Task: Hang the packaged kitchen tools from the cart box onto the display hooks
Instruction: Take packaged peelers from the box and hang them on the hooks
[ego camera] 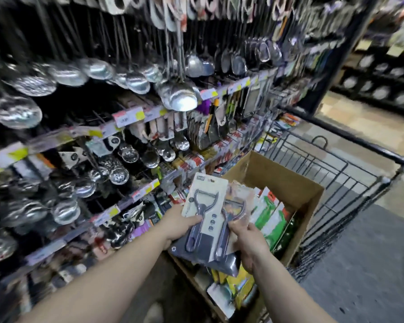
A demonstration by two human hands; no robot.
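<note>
Progress: early to middle, by my judgement — the brown cardboard box [287,183] in the black wire cart [350,178], right of centre, holds many carded packs, so most of the hanging looks to be left.

In hand: a small stack of grey-handled Y-shaped peelers on white-and-grey backing cards [204,215], lower centre of the frame, held over the near left edge of the box — none of these is on a hook yet.

Left hand: the left hand [180,223] grips the left edge of the front card, thumb laid across its face.

Right hand: the right hand [248,238] pinches the right side of the stack from below, fingers curled round the lower cards.

Long axis: the front card's long axis runs from lower centre up toward the upper centre, leaning slightly right at the top.

Pointing: the hang-hole end and the peeler's forked blade head point up and away, toward the display; the handle end points back down toward the person.

Box contents: green-and-white carded packs [269,217] stand on edge at the right of the box; yellow packs [238,283] lie lower down, near the bottom edge.

Display: the hanging display of steel ladles and skimmers [98,94] fills the left and upper frame, blurred; a free hook cannot be made out.

Left to do: choose the hook, hang these cards, then return to the box.
</note>
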